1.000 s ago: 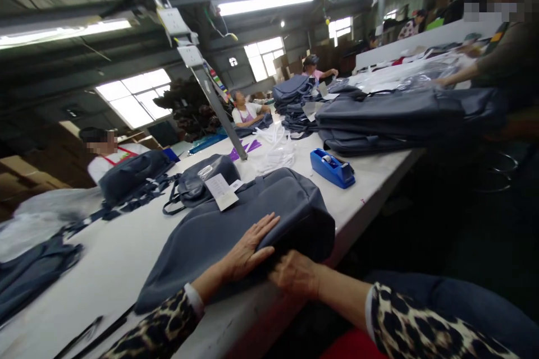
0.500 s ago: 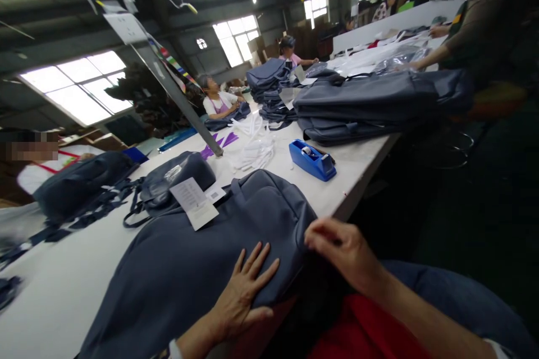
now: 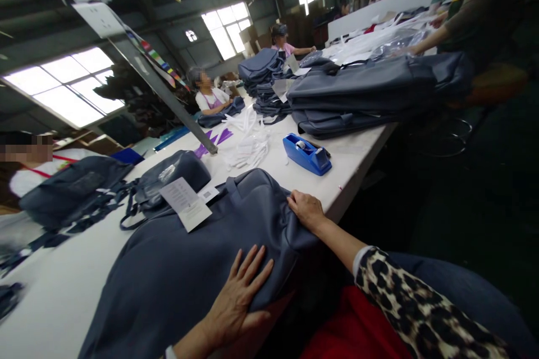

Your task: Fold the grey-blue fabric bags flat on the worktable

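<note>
A dark blue-grey bag (image 3: 168, 280) lies on the table before me, reaching over its near edge. Spread flat on its front panel, my left hand (image 3: 238, 297) presses down with fingers apart. At the bag's upper right side, my right hand (image 3: 306, 210) is closed, its curled fingers gripping the creased edge; whether a zipper pull is in them is hidden. Printed paper tags (image 3: 185, 205) rest on the bag near its top, next to a loop handle.
A blue tape dispenser (image 3: 307, 154) stands beyond the bag on the white table (image 3: 42, 291). Stacked bags (image 3: 357, 95) lie behind it, with white strips (image 3: 248, 146) to the left. A metal post (image 3: 168, 101) rises from the table. Several co-workers sit or stand around.
My right hand has moved up and left along the bag's side, and its leopard-print sleeve now shows. The bag's edge there is more creased. My left hand stays flat in place.
</note>
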Action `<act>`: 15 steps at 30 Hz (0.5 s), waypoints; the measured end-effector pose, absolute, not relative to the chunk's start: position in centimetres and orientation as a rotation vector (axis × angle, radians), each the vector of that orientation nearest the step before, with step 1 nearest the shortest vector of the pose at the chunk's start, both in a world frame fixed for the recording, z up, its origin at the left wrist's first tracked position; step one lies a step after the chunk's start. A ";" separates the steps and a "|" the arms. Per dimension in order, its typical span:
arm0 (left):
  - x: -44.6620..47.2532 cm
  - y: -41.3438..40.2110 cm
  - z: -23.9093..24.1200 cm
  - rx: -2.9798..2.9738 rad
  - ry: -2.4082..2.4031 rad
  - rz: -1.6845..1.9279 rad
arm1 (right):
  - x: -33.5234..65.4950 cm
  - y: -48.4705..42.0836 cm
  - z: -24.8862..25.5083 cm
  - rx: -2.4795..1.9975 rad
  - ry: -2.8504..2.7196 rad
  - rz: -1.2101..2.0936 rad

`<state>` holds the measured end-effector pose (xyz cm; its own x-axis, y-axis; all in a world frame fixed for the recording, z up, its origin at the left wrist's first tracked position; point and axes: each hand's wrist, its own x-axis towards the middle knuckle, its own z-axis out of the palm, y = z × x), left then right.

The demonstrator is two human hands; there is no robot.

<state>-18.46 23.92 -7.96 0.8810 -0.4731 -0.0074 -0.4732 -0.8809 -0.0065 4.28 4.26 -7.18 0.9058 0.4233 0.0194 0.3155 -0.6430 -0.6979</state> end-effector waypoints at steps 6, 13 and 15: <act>-14.7 21.7 -3.7 -3.359 0.798 -0.037 | 6.6 1.6 -9.2 -2.143 -0.520 0.209; -8.6 18.7 -6.1 -3.405 0.982 -0.615 | 6.9 0.1 -9.9 -1.999 -0.482 0.347; -8.5 18.6 -7.2 -3.381 1.004 -0.658 | 6.9 0.1 -9.4 -1.970 -0.457 0.398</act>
<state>-8.52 18.56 -7.23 0.7870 -0.4227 0.4494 -0.5809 -0.7531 0.3090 6.93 0.09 -9.40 0.8727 0.4823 -0.0755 0.1417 -0.3984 -0.9062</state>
